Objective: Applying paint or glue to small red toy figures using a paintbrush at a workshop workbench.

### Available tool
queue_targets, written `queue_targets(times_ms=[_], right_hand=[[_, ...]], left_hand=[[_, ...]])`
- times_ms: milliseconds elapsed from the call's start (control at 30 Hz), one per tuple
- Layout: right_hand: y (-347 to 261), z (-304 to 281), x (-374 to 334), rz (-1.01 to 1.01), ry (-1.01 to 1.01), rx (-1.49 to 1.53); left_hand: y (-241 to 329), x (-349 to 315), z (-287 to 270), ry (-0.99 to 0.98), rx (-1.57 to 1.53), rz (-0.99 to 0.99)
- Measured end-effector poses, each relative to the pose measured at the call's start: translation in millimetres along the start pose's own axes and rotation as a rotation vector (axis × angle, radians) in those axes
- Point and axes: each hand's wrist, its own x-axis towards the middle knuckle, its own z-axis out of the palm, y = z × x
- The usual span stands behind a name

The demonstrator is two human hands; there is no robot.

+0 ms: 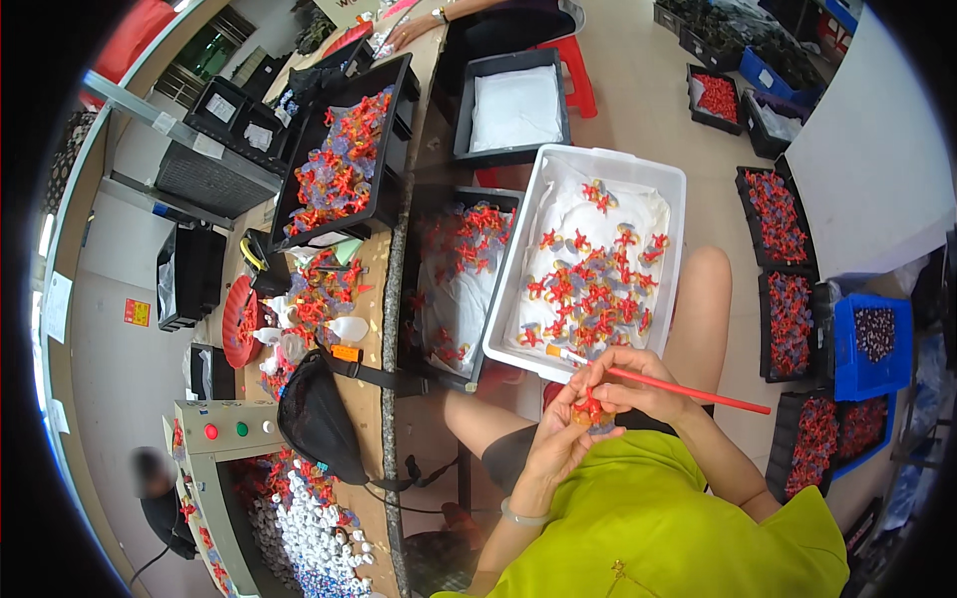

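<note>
My left hand pinches a small red toy figure with a clear purplish base, close to my lap. In my right hand is a paintbrush with a long red handle. Its tan bristles point left, over the near rim of a white plastic tray. The fingertips of both hands meet around the figure and hide part of it. Many similar red figures with yellow and purplish parts lie on a white cloth inside that tray, which sits by my knees.
To the left runs a workbench with a black crate of figures, a black pouch, white bottles and a machine with buttons. A red stool stands beyond. Crates of red parts line the right. Another person's hand rests at the bench's far end.
</note>
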Motion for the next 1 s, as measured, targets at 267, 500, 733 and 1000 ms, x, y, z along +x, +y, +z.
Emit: queue_targets(times_ms=[267, 500, 733, 1000], right_hand=[[13.9, 3.5, 4.0, -0.026, 0.082, 0.098], [1.2, -0.4, 5.5, 0.009, 0.021, 0.058], [9.6, -1.3, 3.9, 0.004, 0.032, -0.049], [5.8, 5.9, 4.8, 0.122, 0.067, -0.108]], left_hand=[[0.1, 5.6, 14.0, 0.134, 0.083, 0.102], [4.4, 2.0, 3.2, -0.020, 0.010, 0.094], [5.3, 1.1, -6.3, -0.001, -0.022, -0.014], [8.3, 1.5, -9.0, -0.028, -0.068, -0.048]])
